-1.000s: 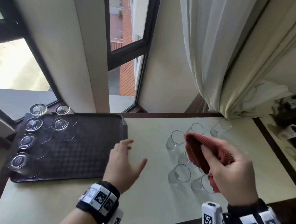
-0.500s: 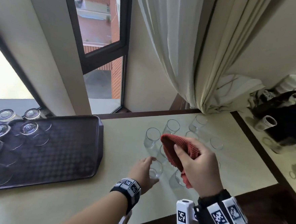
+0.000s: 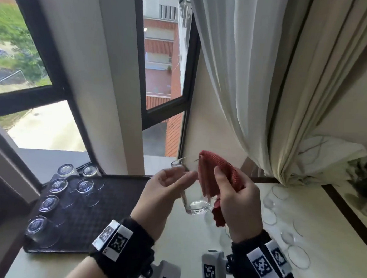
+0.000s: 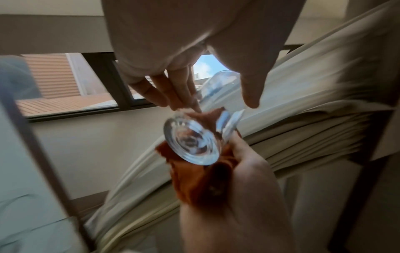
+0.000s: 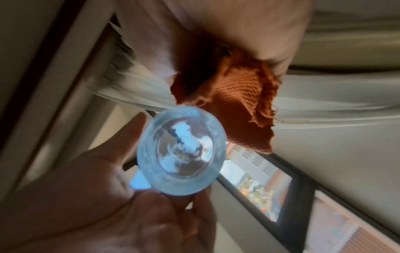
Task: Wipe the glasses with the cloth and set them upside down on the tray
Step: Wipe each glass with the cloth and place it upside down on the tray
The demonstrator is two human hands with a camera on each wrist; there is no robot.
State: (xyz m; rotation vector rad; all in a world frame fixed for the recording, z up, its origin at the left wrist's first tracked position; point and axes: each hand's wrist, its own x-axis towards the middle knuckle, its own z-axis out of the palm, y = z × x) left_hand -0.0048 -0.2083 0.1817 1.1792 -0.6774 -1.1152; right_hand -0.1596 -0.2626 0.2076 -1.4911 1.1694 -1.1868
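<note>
Holding a glass [image 3: 192, 196] aloft between both hands, above the table [image 3: 333, 253], for wiping.
Left hand [image 3: 163, 194] pinches the glass by fingertips only; right hand [image 3: 237, 199] grips the red cloth [image 3: 217, 176] against its side. Judged risk: cloth pressure could push the smooth glass out of so light a pinch, dropping it onto the upright glasses [image 3: 298, 257] below. Tray [image 3: 108, 209] already carries six upturned glasses [image 3: 50, 203].

We are wearing black wristbands [image 3: 125, 241] carrying white tags with black square codes, white camera mounts [image 3: 211, 271] hanging beneath them.
</note>
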